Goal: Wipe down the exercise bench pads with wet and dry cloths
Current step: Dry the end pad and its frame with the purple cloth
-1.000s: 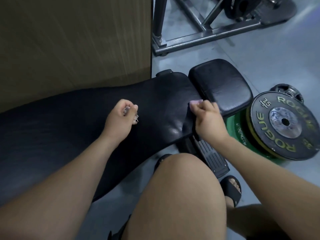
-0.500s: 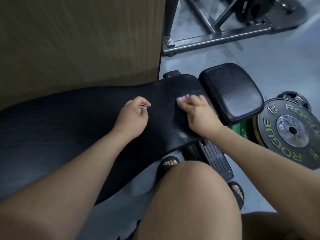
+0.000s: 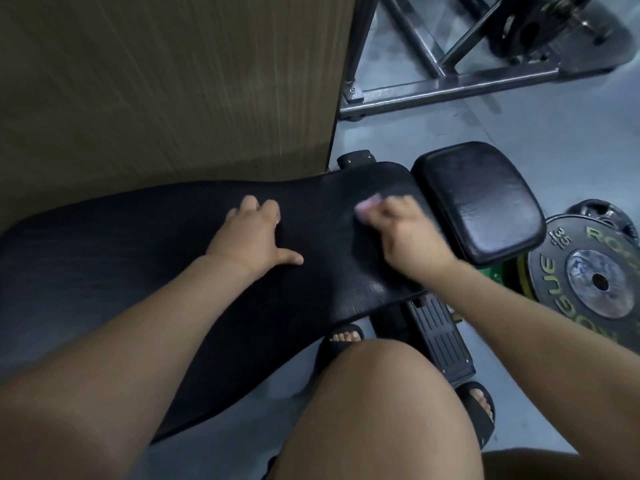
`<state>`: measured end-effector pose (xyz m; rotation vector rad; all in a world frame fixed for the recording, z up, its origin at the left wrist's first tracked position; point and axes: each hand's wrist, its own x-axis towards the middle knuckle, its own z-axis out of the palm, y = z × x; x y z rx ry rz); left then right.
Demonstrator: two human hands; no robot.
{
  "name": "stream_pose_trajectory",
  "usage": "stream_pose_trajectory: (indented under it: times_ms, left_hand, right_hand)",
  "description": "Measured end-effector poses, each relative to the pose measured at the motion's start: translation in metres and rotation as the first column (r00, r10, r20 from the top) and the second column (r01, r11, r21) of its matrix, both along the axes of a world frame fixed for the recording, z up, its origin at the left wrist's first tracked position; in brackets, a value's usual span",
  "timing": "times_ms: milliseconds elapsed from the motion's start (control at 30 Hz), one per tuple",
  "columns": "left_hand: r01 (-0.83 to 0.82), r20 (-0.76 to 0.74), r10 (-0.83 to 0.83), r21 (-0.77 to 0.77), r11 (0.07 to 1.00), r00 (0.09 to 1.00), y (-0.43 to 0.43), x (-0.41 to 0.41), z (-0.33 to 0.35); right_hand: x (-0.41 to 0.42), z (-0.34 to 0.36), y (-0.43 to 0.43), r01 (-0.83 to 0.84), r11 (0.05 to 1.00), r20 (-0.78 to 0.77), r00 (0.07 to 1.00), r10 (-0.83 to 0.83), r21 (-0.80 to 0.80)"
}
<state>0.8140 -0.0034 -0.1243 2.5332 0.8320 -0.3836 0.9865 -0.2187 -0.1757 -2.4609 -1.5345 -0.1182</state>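
Observation:
The long black bench pad (image 3: 145,271) runs from the left edge to the middle, and the smaller black seat pad (image 3: 478,202) lies just beyond its right end. My left hand (image 3: 252,233) rests flat on the long pad with fingers spread and thumb out, holding nothing. My right hand (image 3: 405,233) sits near the pad's right end, fingers curled round what looks like a dark cloth (image 3: 363,258) pressed on the pad. The cloth barely stands out against the black surface.
A wood-grain panel (image 3: 156,81) stands directly behind the bench. Black and green weight plates (image 3: 595,282) lie on the floor at the right. A steel rack base (image 3: 450,88) crosses the grey floor further back. My bare knee (image 3: 374,410) and sandalled feet are below the bench edge.
My left hand has uncurled from a fist round a small pale item and now lies flat on the pad. My right hand has slid left from the gap between the pads onto the long pad.

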Motion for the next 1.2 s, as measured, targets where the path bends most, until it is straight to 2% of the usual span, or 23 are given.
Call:
stream_pose_trajectory:
  times_ms: [67, 133, 167, 233, 300, 333, 367, 400, 467, 500, 533, 600, 667, 700, 733, 767, 833, 867, 933, 1000, 1067, 1100, 1200]
  left_hand:
    - [-0.019, 0.020, 0.019, -0.014, 1.000, 1.000, -0.002, -0.003, -0.002]
    - [-0.029, 0.024, 0.030, -0.011, 1.000, 0.999, -0.005, -0.003, -0.004]
    - [-0.037, 0.023, 0.037, -0.011, 0.999, 0.999, -0.006, -0.003, -0.005]
    - [-0.049, 0.019, 0.049, -0.016, 0.999, 0.999, -0.006, -0.001, -0.007]
    - [-0.052, 0.022, 0.052, -0.015, 0.999, 0.998, -0.005, -0.002, -0.009]
    - [-0.051, 0.032, 0.052, -0.013, 0.999, 0.998, -0.004, -0.003, -0.010]
    - [-0.048, 0.047, 0.048, -0.013, 0.999, 0.998, -0.004, -0.004, -0.011]
    - [-0.046, 0.060, 0.047, -0.015, 0.999, 0.997, -0.004, -0.005, -0.012]
    - [-0.051, 0.076, 0.052, -0.019, 0.999, 0.996, -0.004, -0.006, -0.013]
    - [-0.054, 0.079, 0.056, -0.022, 0.998, 0.995, -0.003, -0.006, -0.014]
    - [-0.057, 0.081, 0.059, -0.028, 0.998, 0.995, -0.003, -0.005, -0.014]
    - [-0.056, 0.081, 0.058, -0.034, 0.998, 0.995, -0.002, -0.004, -0.014]
    - [-0.052, 0.078, 0.055, -0.035, 0.998, 0.995, -0.001, -0.004, -0.014]
    - [-0.052, 0.082, 0.055, -0.037, 0.998, 0.995, -0.001, -0.004, -0.015]
    - [-0.050, 0.090, 0.053, -0.037, 0.998, 0.995, 0.000, -0.005, -0.016]
    - [-0.047, 0.096, 0.051, -0.037, 0.998, 0.994, 0.000, -0.005, -0.016]
    - [-0.052, 0.098, 0.056, -0.040, 0.998, 0.994, 0.000, -0.005, -0.017]
    - [-0.055, 0.095, 0.059, -0.041, 0.998, 0.994, 0.000, -0.005, -0.018]
    - [-0.057, 0.092, 0.061, -0.040, 0.998, 0.994, 0.000, -0.003, -0.018]
    - [-0.057, 0.088, 0.060, -0.037, 0.998, 0.994, 0.001, -0.002, -0.018]
    - [-0.056, 0.085, 0.059, -0.036, 0.998, 0.995, 0.001, -0.002, -0.018]
    - [-0.056, 0.089, 0.059, -0.037, 0.998, 0.994, 0.001, -0.002, -0.018]
    - [-0.056, 0.102, 0.060, -0.041, 0.998, 0.993, 0.000, -0.003, -0.018]
  right_hand:
    - [0.034, 0.002, 0.003, 0.293, 0.955, -0.038, 0.956, -0.291, 0.055]
    - [0.033, 0.002, 0.018, 0.431, 0.901, -0.097, 0.900, -0.425, 0.047]
    - [0.018, 0.002, 0.028, 0.400, 0.915, -0.100, 0.914, -0.394, 0.050]
    - [-0.018, -0.001, 0.034, 0.159, 0.986, -0.073, 0.985, -0.155, 0.055]
    - [-0.026, -0.003, 0.026, -0.087, 0.996, -0.031, 0.996, 0.087, 0.007]
    - [-0.014, -0.002, 0.023, -0.114, 0.993, 0.001, 0.994, 0.114, 0.006]
    - [0.003, -0.001, 0.022, -0.036, 0.999, 0.013, 0.999, 0.036, 0.015]
    - [0.021, 0.001, 0.021, 0.113, 0.993, 0.002, 0.994, -0.114, 0.028]
    - [0.043, 0.002, 0.027, 0.382, 0.924, -0.059, 0.923, -0.381, 0.017]
    - [0.036, 0.003, 0.036, 0.416, 0.909, -0.085, 0.907, -0.413, 0.013]
    - [0.020, 0.003, 0.045, 0.381, 0.924, -0.087, 0.922, -0.378, 0.025]
    - [-0.017, 0.000, 0.053, 0.150, 0.987, -0.064, 0.987, -0.147, 0.053]
    - [-0.029, -0.003, 0.047, -0.084, 0.996, -0.043, 0.995, 0.085, 0.026]
    - [-0.019, -0.001, 0.046, -0.120, 0.993, -0.016, 0.993, 0.121, 0.021]
    - [-0.004, 0.002, 0.046, -0.060, 0.998, 0.007, 0.998, 0.060, 0.023]
    - [0.015, 0.001, 0.046, 0.069, 0.997, 0.002, 0.998, -0.069, 0.024]
    - [0.040, 0.002, 0.051, 0.325, 0.945, -0.047, 0.945, -0.324, 0.016]
    - [0.037, 0.001, 0.058, 0.375, 0.927, -0.061, 0.925, -0.374, 0.005]
    - [0.006, 0.001, 0.075, 0.273, 0.962, -0.064, 0.961, -0.270, 0.026]
    - [-0.027, -0.004, 0.077, 0.007, 0.999, -0.064, 0.998, -0.004, 0.037]
    - [-0.026, -0.004, 0.074, -0.145, 0.989, -0.033, 0.989, 0.146, 0.018]
    - [-0.010, -0.004, 0.073, -0.105, 0.994, -0.020, 0.994, 0.106, 0.024]
    - [0.034, -0.004, 0.079, 0.270, 0.962, -0.070, 0.961, -0.268, 0.028]
